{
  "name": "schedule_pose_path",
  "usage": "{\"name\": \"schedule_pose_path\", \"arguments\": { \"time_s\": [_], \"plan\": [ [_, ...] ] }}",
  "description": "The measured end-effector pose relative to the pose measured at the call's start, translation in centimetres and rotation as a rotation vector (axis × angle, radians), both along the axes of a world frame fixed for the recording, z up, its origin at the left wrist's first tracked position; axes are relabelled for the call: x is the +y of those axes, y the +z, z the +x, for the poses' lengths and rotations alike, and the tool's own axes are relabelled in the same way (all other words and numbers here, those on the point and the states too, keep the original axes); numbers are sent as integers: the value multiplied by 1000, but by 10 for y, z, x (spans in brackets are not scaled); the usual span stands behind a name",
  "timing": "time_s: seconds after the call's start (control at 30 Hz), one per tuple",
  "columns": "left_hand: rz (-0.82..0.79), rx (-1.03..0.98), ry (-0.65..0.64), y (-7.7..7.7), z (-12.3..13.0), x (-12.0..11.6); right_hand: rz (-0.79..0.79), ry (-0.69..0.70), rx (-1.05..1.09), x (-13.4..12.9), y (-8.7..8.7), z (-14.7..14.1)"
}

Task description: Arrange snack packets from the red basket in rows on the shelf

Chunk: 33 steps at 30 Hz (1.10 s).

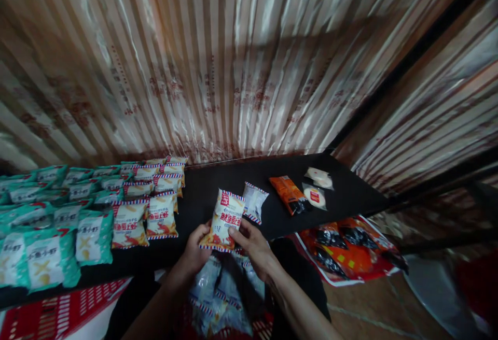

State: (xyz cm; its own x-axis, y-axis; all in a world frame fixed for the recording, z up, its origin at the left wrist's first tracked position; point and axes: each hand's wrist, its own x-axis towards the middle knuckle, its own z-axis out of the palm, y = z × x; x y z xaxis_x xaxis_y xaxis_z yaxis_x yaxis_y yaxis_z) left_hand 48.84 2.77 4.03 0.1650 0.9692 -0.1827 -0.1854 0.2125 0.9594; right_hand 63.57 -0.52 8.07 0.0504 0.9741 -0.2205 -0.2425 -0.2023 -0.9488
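Between my two hands a white and yellow snack bag (225, 220) with red lettering is held upright, its front facing me. My left hand (198, 246) grips its lower left edge. My right hand (252, 241) pinches the lower right side, thumb on the front. Just behind it, another snack bag (254, 202) lies on the black shelf (206, 174), pale side up. Below my hands, several similar snack bags (221, 288) lie in a red basket (262, 327) between my knees.
Rows of teal snack bags (50, 257) and white-yellow snack bags (161, 215) stand on the left. An orange bag (288, 194) and round white packets (314, 196) lie right. A red bag (346, 252) of orange packets sits below the shelf edge. Striped sheeting (233, 70) hangs behind.
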Motion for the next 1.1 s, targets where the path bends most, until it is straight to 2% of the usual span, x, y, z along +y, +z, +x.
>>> {"name": "schedule_pose_path", "arguments": {
  "time_s": [0.07, 0.17, 0.27, 0.37, 0.57, 0.67, 0.8, 1.0, 1.1],
  "plan": [
    [-14, -34, -80, 2, 8, 17, -9, -35, 40, 8, 0, 1],
    [-40, -150, -119, 5, 19, 45, 18, -132, 45, 26, -3, 3],
    [-41, -197, -18, 8, 27, 68, 35, -266, 5, 51, -7, 3],
    [-28, -146, 95, 6, 29, 84, 60, -345, -67, 76, -9, 1],
    [103, 13, 104, -10, 27, 109, 53, -324, -203, 120, -15, -3],
    [95, 111, 208, -17, 27, 119, 37, -271, -251, 137, -23, -7],
    [34, 137, 330, -21, 24, 129, 4, -185, -293, 150, -35, -16],
    [-16, 155, 307, -30, 22, 145, -12, -212, -344, 168, -50, -22],
    [17, 262, 307, -41, 23, 152, -4, -248, -358, 181, -54, -28]
  ]
}}
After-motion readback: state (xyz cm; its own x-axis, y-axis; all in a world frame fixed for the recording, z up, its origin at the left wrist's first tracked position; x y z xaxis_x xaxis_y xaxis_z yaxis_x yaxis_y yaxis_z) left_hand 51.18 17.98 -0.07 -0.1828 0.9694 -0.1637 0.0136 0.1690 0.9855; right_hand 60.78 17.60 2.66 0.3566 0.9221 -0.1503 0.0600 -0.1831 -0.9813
